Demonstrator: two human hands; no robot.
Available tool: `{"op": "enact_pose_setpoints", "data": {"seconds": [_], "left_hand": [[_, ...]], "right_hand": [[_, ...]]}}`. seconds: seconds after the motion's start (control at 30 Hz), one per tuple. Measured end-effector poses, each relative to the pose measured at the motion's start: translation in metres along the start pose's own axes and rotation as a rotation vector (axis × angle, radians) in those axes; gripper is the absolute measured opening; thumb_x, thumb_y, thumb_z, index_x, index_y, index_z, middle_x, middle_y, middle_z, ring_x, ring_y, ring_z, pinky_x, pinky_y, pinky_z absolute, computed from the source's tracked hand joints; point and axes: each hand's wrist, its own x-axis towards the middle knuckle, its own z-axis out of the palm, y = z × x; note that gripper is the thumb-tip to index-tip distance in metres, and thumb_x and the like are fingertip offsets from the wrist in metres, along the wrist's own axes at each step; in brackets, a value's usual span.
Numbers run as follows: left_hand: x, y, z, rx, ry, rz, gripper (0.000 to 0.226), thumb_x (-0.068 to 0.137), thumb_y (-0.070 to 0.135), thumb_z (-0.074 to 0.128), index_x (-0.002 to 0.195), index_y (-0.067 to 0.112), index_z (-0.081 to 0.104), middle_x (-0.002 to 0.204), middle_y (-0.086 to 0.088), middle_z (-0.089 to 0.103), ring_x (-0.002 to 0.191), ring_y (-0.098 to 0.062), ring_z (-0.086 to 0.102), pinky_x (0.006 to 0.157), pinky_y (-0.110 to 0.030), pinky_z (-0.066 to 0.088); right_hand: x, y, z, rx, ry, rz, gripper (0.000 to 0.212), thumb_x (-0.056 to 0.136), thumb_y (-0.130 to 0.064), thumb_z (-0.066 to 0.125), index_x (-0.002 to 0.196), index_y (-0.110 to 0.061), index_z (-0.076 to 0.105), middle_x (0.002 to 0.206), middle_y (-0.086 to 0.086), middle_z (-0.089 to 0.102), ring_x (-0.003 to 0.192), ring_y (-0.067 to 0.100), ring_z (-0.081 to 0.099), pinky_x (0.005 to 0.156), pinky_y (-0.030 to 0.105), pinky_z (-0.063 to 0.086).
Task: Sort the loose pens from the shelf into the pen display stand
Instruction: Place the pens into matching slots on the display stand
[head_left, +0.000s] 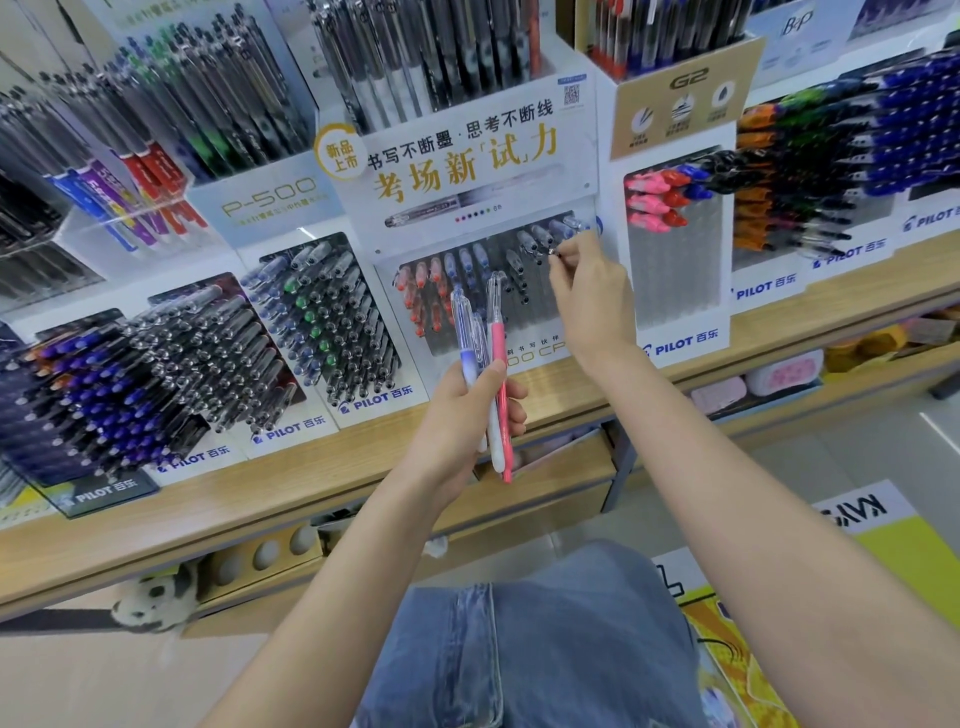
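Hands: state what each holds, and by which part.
Left hand grips a bunch of pens by their mid-barrels; right hand pinches another pen by its end at the display stand.

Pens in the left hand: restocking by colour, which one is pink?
The rightmost pen in the left hand: its grip is pink, while the leftmost pen has a lavender-blue grip.

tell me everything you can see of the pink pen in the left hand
The pink pen is slim and looks like plastic. It has a clear upper barrel with a clip at the top and a pink lower barrel narrowing to the tip. It stands nearly upright, tip down, in front of the stand. The left hand grips it mid-length with the thumb across it, bundled with a white pen against its left side and a lilac pen further left.
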Motion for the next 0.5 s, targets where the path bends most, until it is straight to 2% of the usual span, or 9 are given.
{"op": "enact_pose_setpoints", "data": {"seconds": [0.3, 0.5], "left_hand": [[-0.0002, 0.0032, -0.0001, -0.018, -0.024, 0.012, 0.027, 0.1, 0.025, 0.042, 0.099, 0.001, 0.054, 0.066, -0.003, 0.059, 0.053, -0.008, 0.057, 0.057, -0.02, 0.052], [-0.0025, 0.0026, 0.0003, -0.047, -0.025, 0.023, 0.033, 0.1, 0.022, 0.042, 0.118, -0.005, 0.048, 0.08, -0.006, 0.061, 0.058, -0.009, 0.06, 0.057, -0.019, 0.052]], "right_hand": [[0.0052, -0.0025, 0.0008, 0.024, 0.02, 0.061, 0.014, 0.092, -0.016, 0.055, 0.095, -0.004, 0.062, 0.084, 0.011, 0.068, 0.077, 0.025, 0.063, 0.071, 0.043, 0.053], [-0.0009, -0.0055, -0.0047, 0.024, -0.051, 0.088, 0.026, 0.091, -0.011, 0.056, 0.117, -0.004, 0.056, 0.099, 0.009, 0.069, 0.091, 0.022, 0.064, 0.081, 0.032, 0.052]]}}
